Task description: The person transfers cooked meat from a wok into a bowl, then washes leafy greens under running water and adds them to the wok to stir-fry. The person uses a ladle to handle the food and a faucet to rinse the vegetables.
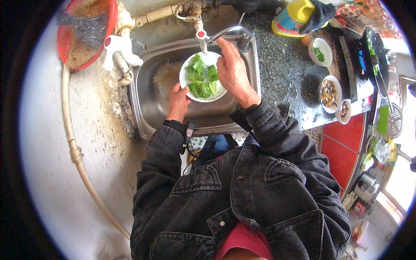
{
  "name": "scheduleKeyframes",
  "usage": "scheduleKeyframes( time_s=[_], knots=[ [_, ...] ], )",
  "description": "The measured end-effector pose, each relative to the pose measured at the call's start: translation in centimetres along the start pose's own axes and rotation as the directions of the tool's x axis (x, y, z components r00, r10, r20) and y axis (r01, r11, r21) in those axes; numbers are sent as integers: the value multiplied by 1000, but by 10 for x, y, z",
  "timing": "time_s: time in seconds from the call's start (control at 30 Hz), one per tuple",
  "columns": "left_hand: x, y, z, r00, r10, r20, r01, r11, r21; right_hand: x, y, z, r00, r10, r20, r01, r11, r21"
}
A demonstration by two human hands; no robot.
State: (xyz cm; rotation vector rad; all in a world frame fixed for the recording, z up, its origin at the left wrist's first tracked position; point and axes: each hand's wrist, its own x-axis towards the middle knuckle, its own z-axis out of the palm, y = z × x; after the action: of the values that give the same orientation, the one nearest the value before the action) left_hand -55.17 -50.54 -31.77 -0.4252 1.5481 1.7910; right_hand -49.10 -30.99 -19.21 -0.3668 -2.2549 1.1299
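Note:
My left hand [179,102] grips the left rim of a white bowl [218,95], with the thumb on the rim and the fingers below. Cut green leaves [202,79] lie in the bowl, which is held over a stainless steel sink [208,114]. A white plastic tap [201,35] with a red button points down at the bowl's far edge. My right hand [234,73] is over the bowl's right rim, thumb and fingers spread, fingertips beside a curved chrome spout [232,29]. Its palm side is hidden, and I see nothing held in it.
Pale fibrous stuff [166,78] sits in the sink's left side. On the granite counter [276,65] stand bowls of chopped greens [320,52] and brown pieces [330,92], plus a yellow bottle [295,19]. A wok [373,61] is at far right. A red basket [112,19] hangs at left.

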Motion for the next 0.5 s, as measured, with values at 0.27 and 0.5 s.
scheduleKeyframes(
  time_s=[0.27,0.5],
  knots=[
    [-14,-2,0,1000,30,0,-30,1000,2,-20,-5,9,981,59,186,-53,998,-36],
    [-50,1,10,993,16,116,-25,997,76,-65,10,23,755,94,648,242,880,-409]
  ],
)
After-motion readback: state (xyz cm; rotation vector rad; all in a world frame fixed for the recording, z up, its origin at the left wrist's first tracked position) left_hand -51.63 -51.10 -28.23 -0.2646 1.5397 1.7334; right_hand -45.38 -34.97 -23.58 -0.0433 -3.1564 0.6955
